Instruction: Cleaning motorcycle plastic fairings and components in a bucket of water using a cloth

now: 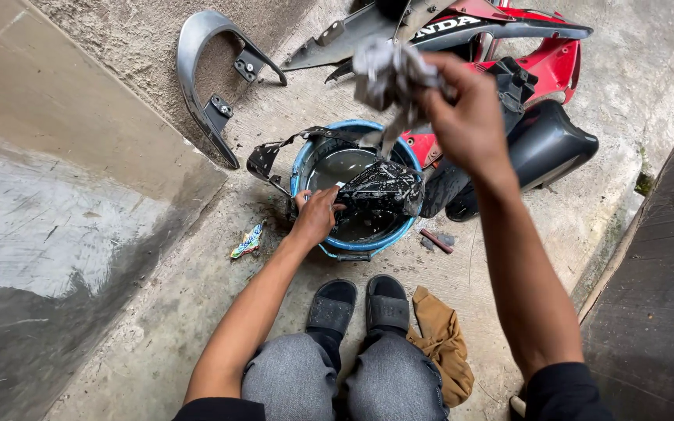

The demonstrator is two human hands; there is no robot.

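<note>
Right hand [468, 117] raised above blue basin [299, 168], fist clenched on dripping grey rag [390, 72]; left hand [317, 214] reaches down, gripping black fairing panel [380, 191] resting in basin's water.

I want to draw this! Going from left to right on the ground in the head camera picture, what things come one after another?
Silver grab rail → crumpled wrapper → blue bucket → brown cloth → black seat

1 basin [315, 153], 2 sandals [332, 306], 2 rags [390, 72], 1 grab rail [196, 70].
</note>
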